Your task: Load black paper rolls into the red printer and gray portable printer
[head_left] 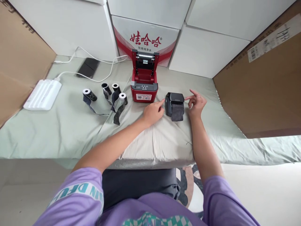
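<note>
A small black printer (174, 103) sits on the cloth-covered table (70, 131), with a dark strip of paper hanging out of its front. My left hand (152, 112) rests beside its left edge, forefinger touching it, other fingers curled. My right hand (197, 103) hovers at its right side, fingers spread and holding nothing. A red printer (144, 82) stands just behind with its lid up. Several paper rolls (107, 97) with dark unrolled tails lie to the left.
A white power strip (42, 94) with a white cable lies far left, and a black phone (88, 67) behind it. White boxes line the back, one (145, 39) with red print. Cardboard sheets (265, 81) stand at both sides.
</note>
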`<act>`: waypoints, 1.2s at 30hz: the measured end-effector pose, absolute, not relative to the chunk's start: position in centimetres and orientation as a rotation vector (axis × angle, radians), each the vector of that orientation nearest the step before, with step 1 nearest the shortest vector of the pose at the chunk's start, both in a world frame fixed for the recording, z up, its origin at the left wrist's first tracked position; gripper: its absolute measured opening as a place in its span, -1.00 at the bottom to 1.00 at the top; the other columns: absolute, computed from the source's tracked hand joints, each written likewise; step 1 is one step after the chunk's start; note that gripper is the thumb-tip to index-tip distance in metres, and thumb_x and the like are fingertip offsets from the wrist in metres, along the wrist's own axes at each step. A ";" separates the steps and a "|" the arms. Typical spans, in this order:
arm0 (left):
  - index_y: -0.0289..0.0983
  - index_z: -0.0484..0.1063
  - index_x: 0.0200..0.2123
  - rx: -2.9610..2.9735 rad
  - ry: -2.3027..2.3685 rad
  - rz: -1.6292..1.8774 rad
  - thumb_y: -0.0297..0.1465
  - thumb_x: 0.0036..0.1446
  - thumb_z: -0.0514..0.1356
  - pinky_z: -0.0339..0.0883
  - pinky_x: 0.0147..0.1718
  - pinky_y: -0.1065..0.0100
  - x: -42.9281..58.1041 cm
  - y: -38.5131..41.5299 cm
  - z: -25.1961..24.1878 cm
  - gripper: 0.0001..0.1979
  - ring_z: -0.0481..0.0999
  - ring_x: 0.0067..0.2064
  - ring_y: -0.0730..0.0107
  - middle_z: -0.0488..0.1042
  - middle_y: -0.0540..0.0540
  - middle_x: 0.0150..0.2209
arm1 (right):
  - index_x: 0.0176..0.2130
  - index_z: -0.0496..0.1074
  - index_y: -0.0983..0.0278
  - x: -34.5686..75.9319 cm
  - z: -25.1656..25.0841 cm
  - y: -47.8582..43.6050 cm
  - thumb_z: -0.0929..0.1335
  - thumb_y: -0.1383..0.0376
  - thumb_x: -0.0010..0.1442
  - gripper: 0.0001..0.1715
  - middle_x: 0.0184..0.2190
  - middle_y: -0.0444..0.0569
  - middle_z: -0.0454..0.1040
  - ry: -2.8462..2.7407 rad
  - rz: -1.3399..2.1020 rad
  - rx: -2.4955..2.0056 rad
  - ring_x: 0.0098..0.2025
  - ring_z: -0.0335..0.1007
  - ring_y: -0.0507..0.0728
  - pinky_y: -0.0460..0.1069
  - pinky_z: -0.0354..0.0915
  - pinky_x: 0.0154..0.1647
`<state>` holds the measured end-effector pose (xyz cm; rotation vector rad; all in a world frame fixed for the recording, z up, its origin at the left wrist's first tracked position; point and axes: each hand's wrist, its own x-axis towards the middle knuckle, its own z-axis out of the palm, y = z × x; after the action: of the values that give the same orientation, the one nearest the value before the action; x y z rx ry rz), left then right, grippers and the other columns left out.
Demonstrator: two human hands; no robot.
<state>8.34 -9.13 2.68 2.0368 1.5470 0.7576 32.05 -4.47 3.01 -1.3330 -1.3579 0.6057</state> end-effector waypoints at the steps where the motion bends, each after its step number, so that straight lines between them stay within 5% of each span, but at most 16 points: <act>1: -0.15 0.39 0.36 2.035 1.547 0.763 -0.44 0.31 0.09 0.37 -0.16 0.35 8.4 -9.1 2.7 -0.43 0.61 -0.07 0.26 0.67 -0.08 -0.03 | 0.09 0.51 0.28 32.1 2.9 -4.4 0.06 -0.45 0.13 0.09 -0.36 0.03 0.55 -1.330 0.575 -1.327 -0.64 0.00 -0.01 -0.01 -0.01 -0.57; 5: -0.14 0.39 0.37 2.033 1.537 0.774 -0.43 0.30 0.09 0.37 -0.15 0.34 8.3 -9.1 2.6 -0.42 0.61 -0.05 0.24 0.66 -0.09 -0.01 | 0.12 0.53 0.25 32.1 2.5 -4.2 0.05 -0.42 0.17 0.08 -0.13 0.17 0.64 -1.262 0.552 -1.339 -0.65 0.11 -0.01 0.00 0.05 -0.61; 10: -0.17 0.40 0.36 2.028 1.527 0.765 -0.44 0.29 0.08 0.38 -0.16 0.32 8.3 -9.0 2.8 -0.42 0.61 -0.06 0.23 0.67 -0.10 -0.04 | 0.25 0.45 0.20 31.2 2.6 -4.0 0.17 -0.39 0.16 0.02 0.18 0.22 0.54 -1.363 0.642 -1.310 -0.44 0.48 0.12 -0.02 0.10 -0.62; 13: -0.14 0.40 0.36 2.012 1.528 0.751 -0.43 0.29 0.08 0.38 -0.15 0.34 8.3 -9.1 3.0 -0.42 0.61 -0.06 0.24 0.67 -0.08 -0.04 | 0.35 0.32 0.12 30.6 2.9 -4.2 0.26 -0.34 0.15 -0.01 0.25 0.20 0.49 -1.406 0.637 -1.340 -0.37 0.51 0.14 -0.01 0.19 -0.57; 16: -0.12 0.40 0.36 2.002 1.523 0.746 -0.43 0.30 0.09 0.38 -0.14 0.34 8.2 -9.1 3.1 -0.42 0.61 -0.03 0.24 0.66 -0.07 0.00 | 0.31 0.36 0.09 30.4 3.2 -4.4 0.29 -0.27 0.20 -0.14 0.21 0.18 0.52 -1.445 0.557 -1.356 -0.33 0.51 0.15 0.03 0.33 -0.45; 20: -0.11 0.40 0.36 1.999 1.528 0.745 -0.43 0.30 0.10 0.40 -0.11 0.33 8.3 -9.1 3.2 -0.43 0.61 -0.02 0.23 0.66 -0.07 0.02 | -0.08 0.62 0.18 31.0 4.3 -4.3 0.33 -0.06 0.27 -0.53 0.04 0.13 0.58 -1.658 0.416 -1.418 -0.29 0.47 0.15 0.12 0.43 -0.22; 23: -0.11 0.42 0.35 1.998 1.530 0.741 -0.42 0.30 0.10 0.41 -0.08 0.31 8.3 -8.9 3.2 -0.44 0.61 -0.01 0.20 0.66 -0.07 0.03 | -0.19 0.68 0.19 31.5 6.0 -4.0 0.40 0.08 0.21 -0.68 0.13 0.11 0.47 -1.978 0.315 -1.583 -0.28 0.45 0.14 0.17 0.44 -0.14; 31: -0.13 0.43 0.34 1.939 1.530 0.790 -0.44 0.32 0.11 0.44 -0.01 0.32 8.1 -8.1 3.3 -0.46 0.63 0.01 0.22 0.66 -0.09 0.06 | -0.22 0.71 0.13 31.1 7.4 -0.7 0.61 0.17 -0.03 -0.69 0.03 0.12 0.42 -2.331 0.202 -1.887 0.01 0.43 0.33 0.18 0.42 0.01; 36: -0.12 0.47 0.31 1.898 1.531 0.827 -0.43 0.32 0.12 0.44 0.00 0.32 8.0 -7.6 2.9 -0.49 0.64 -0.01 0.23 0.67 -0.10 0.05 | -0.14 0.70 0.19 31.3 7.3 0.1 0.59 0.23 0.02 -0.66 0.06 0.18 0.35 -2.414 0.218 -1.899 0.06 0.42 0.35 0.22 0.39 0.11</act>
<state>8.01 -7.64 2.91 1.8980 1.5310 0.8268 31.31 0.09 7.31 -1.8991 -2.4144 0.2178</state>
